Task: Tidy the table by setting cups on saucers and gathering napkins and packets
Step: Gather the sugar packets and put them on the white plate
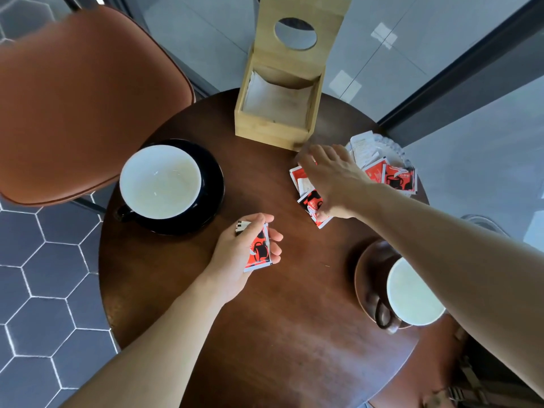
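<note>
My left hand [240,254] holds a small stack of red packets [259,250] above the middle of the round brown table [265,334]. My right hand [332,181] lies palm down on loose red packets [312,206] at the right, fingers spread over them. More packets [397,176] and white ones lie on a clear glass dish [391,148] at the far right. A black cup [160,181] stands on a black saucer [215,184] at the left. A brown cup [412,293] stands on a brown saucer [368,269] under my right forearm.
A wooden napkin box [276,113] with white napkins inside stands at the table's far edge. A brown padded chair [76,98] is close on the left. Grey hexagon floor tiles [44,275] surround the table.
</note>
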